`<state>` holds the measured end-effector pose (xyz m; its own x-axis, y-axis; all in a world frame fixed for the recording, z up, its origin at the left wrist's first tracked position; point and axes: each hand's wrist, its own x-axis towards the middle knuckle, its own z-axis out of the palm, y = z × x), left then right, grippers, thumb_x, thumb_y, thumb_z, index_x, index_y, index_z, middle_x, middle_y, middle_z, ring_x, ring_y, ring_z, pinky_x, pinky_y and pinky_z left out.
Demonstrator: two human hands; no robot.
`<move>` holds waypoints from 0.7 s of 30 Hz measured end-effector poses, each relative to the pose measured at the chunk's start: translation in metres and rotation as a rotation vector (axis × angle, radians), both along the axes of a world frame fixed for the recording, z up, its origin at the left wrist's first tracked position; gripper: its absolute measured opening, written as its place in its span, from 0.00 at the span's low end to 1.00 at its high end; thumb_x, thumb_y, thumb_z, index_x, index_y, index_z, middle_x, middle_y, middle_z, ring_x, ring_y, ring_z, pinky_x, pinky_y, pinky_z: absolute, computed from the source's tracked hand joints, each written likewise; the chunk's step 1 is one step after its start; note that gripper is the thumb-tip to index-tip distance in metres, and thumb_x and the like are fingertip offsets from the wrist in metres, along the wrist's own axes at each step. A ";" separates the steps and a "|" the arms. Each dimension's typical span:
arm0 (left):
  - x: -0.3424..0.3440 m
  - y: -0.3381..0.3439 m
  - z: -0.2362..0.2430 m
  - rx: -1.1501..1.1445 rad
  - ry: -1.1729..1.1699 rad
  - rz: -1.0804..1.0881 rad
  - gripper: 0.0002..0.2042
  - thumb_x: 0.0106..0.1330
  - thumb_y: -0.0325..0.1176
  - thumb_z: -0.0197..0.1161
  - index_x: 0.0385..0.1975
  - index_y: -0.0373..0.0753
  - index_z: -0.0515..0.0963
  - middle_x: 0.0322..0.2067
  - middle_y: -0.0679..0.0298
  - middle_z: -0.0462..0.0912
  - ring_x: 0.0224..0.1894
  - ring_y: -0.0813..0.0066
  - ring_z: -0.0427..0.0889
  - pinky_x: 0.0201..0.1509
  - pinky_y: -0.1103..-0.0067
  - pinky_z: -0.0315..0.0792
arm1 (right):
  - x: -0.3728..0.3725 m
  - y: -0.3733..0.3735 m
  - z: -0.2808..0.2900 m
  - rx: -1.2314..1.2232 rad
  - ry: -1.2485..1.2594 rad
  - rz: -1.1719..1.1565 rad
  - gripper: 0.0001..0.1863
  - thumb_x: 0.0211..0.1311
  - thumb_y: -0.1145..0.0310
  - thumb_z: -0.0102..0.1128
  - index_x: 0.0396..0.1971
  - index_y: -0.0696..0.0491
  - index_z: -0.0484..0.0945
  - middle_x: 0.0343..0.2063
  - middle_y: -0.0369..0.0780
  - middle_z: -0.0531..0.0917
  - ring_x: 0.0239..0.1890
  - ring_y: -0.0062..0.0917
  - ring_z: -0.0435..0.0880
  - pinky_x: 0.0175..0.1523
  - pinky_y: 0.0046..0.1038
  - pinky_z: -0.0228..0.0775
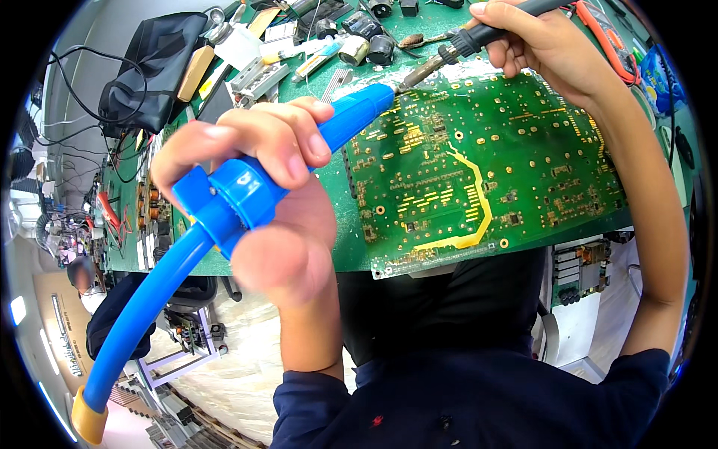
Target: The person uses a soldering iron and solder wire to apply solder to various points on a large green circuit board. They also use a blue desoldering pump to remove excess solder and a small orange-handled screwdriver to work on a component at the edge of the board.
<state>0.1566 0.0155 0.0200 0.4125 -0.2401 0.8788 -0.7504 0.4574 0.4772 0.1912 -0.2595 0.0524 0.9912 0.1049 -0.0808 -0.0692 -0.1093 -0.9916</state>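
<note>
My left hand is closed around a blue desoldering pump, its fingers over the barrel and its thumb underneath. The pump's long blue plunger runs down to the lower left and ends in a yellow knob. In my right hand is a soldering iron, gripped by its dark handle. The iron's metal tip and the pump's nozzle come together over the far left part of a large green circuit board. Whether they touch each other or the board is hidden. The board lies on a green bench top, near its front edge.
Beyond the board lie a blue-and-white tube, round capacitors and a metal heat sink. A black bag with cables is at the left, red-handled pliers at the far right. Another person is at the left.
</note>
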 end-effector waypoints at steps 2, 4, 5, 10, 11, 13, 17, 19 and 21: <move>-0.008 -0.006 0.006 -0.024 0.039 0.039 0.43 0.58 0.73 0.43 0.61 0.41 0.60 0.34 0.63 0.71 0.39 0.67 0.71 0.56 0.60 0.64 | 0.000 -0.001 0.001 0.000 0.002 -0.005 0.13 0.65 0.64 0.56 0.30 0.60 0.77 0.19 0.42 0.81 0.19 0.23 0.80 0.24 0.19 0.70; -0.011 -0.008 0.008 -0.035 0.059 0.024 0.47 0.54 0.77 0.42 0.63 0.40 0.58 0.34 0.62 0.71 0.39 0.66 0.71 0.56 0.60 0.64 | 0.000 0.001 0.002 -0.007 0.000 -0.007 0.13 0.65 0.64 0.56 0.30 0.61 0.77 0.19 0.42 0.81 0.19 0.23 0.80 0.25 0.19 0.71; -0.009 -0.006 0.008 -0.022 0.056 0.001 0.47 0.54 0.77 0.42 0.62 0.40 0.59 0.34 0.62 0.71 0.40 0.65 0.71 0.56 0.59 0.64 | -0.001 0.001 0.003 -0.012 0.000 -0.010 0.13 0.65 0.64 0.56 0.30 0.61 0.77 0.19 0.42 0.81 0.19 0.23 0.80 0.25 0.19 0.71; 0.010 0.011 0.013 0.139 -0.081 -0.100 0.43 0.53 0.74 0.48 0.56 0.39 0.66 0.36 0.61 0.73 0.41 0.63 0.75 0.57 0.60 0.66 | -0.001 0.004 0.003 -0.020 -0.009 -0.026 0.13 0.65 0.64 0.56 0.30 0.61 0.77 0.19 0.43 0.81 0.19 0.23 0.80 0.25 0.20 0.72; 0.010 0.014 0.015 0.150 -0.076 -0.105 0.42 0.54 0.73 0.49 0.55 0.39 0.67 0.36 0.60 0.74 0.42 0.63 0.75 0.57 0.60 0.67 | -0.001 0.006 0.003 -0.017 -0.014 -0.023 0.13 0.65 0.64 0.56 0.30 0.61 0.77 0.19 0.43 0.81 0.19 0.23 0.80 0.25 0.20 0.72; 0.010 0.015 0.015 0.154 -0.048 -0.123 0.41 0.54 0.73 0.50 0.53 0.39 0.68 0.37 0.60 0.75 0.43 0.61 0.76 0.57 0.61 0.67 | -0.001 0.004 0.002 -0.025 -0.013 -0.025 0.13 0.65 0.64 0.56 0.30 0.61 0.77 0.19 0.43 0.81 0.19 0.23 0.80 0.25 0.20 0.72; 0.008 0.009 0.011 0.142 -0.006 -0.106 0.39 0.56 0.73 0.46 0.52 0.41 0.70 0.32 0.66 0.72 0.38 0.68 0.73 0.54 0.63 0.66 | 0.000 0.001 0.001 -0.041 -0.005 -0.034 0.14 0.64 0.64 0.56 0.30 0.62 0.77 0.19 0.43 0.81 0.19 0.23 0.80 0.25 0.19 0.72; 0.003 0.007 0.014 0.129 0.019 -0.077 0.38 0.58 0.73 0.43 0.51 0.42 0.71 0.30 0.68 0.70 0.35 0.71 0.70 0.52 0.64 0.64 | 0.000 0.002 0.001 -0.030 -0.018 -0.022 0.14 0.64 0.65 0.55 0.29 0.62 0.77 0.19 0.43 0.81 0.18 0.23 0.80 0.24 0.19 0.71; 0.001 0.008 0.016 0.126 0.044 -0.066 0.37 0.59 0.73 0.41 0.50 0.43 0.72 0.29 0.70 0.69 0.34 0.73 0.68 0.50 0.65 0.64 | -0.001 0.005 0.004 -0.051 -0.005 -0.052 0.13 0.64 0.65 0.55 0.29 0.62 0.77 0.18 0.42 0.81 0.17 0.22 0.79 0.24 0.18 0.71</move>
